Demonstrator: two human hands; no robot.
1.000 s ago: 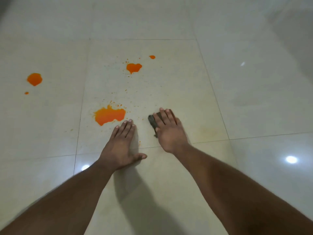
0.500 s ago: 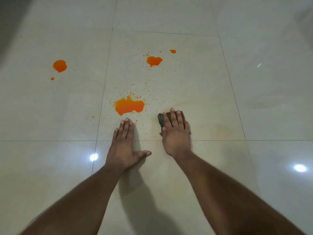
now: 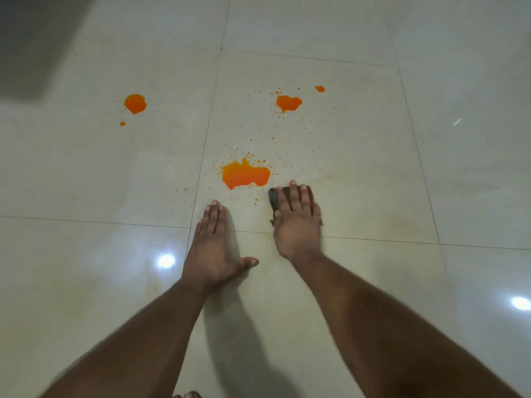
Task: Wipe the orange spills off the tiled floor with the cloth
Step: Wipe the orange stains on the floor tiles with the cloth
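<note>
Currently the right hand lies flat, fingers straight and together, pressing a dark cloth onto the tiled floor. Most of the cloth is hidden under the palm and fingers; only its left edge and far edge show, so its full shape cannot be told. The left hand is released: palm down on the floor, fingers extended, thumb spread to the right, grasping nothing. The largest orange spill sits just beyond and left of the cloth, its right edge near the cloth's corner, whether touching is unclear. A heart-shaped spill lies farther off, with a small drop beside it. A round spill lies on the neighbouring tile to the left. Both forearms are cut off by the lower frame edge
</note>
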